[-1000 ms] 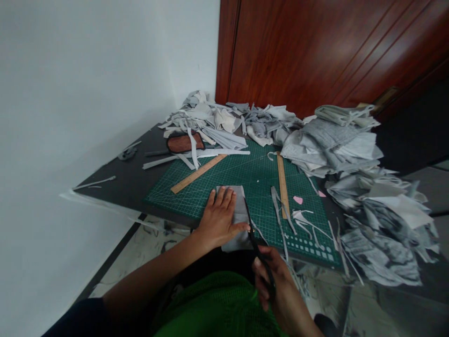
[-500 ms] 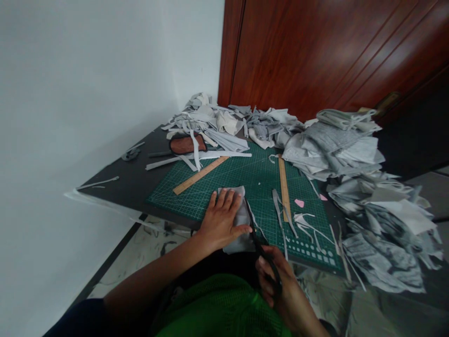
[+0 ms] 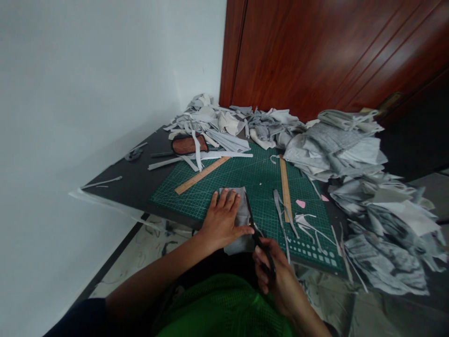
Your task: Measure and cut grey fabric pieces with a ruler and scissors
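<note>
My left hand (image 3: pixel 222 220) lies flat with its fingers spread on a piece of grey fabric (image 3: pixel 242 213), pressing it against the green cutting mat (image 3: pixel 238 175). The near end of the fabric reaches the front edge of the table. In my right hand (image 3: pixel 275 267) is a pair of black scissors (image 3: pixel 257 238), the fingers wrapped round its handles. Its blades point away from me along the right edge of the fabric, beside my left thumb. A narrow strip of fabric shows just right of the blades.
Two wooden rulers (image 3: pixel 201 176) (image 3: pixel 285 187) rest on the mat. Thin grey offcuts (image 3: pixel 279 213) and a pink scrap (image 3: pixel 300 203) lie to the right. Fabric scraps (image 3: pixel 228 122) and a brown pad (image 3: pixel 188 144) sit farther back. Stacked grey cloth (image 3: pixel 333 145) stands at the right.
The scissors and my right hand have shifted slightly forward and left along the fabric's edge, and the blades look closer together. My left hand stays flat on the fabric.
</note>
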`<state>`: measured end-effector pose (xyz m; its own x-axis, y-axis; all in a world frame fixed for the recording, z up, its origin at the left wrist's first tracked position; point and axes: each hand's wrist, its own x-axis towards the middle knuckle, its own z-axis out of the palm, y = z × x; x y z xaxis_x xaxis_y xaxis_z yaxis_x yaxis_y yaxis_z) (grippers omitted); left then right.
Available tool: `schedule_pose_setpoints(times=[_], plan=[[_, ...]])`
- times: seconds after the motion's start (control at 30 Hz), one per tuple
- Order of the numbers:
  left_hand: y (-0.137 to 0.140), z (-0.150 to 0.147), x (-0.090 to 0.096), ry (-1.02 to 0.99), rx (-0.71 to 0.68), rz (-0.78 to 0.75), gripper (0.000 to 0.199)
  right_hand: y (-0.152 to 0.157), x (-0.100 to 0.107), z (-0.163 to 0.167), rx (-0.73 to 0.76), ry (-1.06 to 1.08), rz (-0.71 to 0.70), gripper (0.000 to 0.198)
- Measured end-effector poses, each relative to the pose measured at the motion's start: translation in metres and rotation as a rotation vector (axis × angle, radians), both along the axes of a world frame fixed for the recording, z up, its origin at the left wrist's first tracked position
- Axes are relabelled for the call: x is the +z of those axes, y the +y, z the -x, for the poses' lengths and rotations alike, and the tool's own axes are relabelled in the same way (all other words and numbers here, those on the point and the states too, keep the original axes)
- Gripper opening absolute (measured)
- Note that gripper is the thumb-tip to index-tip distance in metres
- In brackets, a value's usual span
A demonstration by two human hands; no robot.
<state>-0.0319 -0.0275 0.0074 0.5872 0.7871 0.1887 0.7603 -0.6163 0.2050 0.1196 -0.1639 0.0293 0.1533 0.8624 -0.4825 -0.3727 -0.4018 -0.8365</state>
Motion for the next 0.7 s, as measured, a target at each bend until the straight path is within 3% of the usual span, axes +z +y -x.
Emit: schedule_pose_setpoints(times=[0.47,0.7], plan=[[0.007,0.001,0.007,-0.031,-0.019,0.05,0.098,0.001,0.005,-0.003,0.031,-0.044,0.004,0.061],[0.023,0.006,0.013,-0.039,-0.089,0.01,0.083,-0.003,0.002,-0.003,0.069,-0.115,-0.005,0.061]])
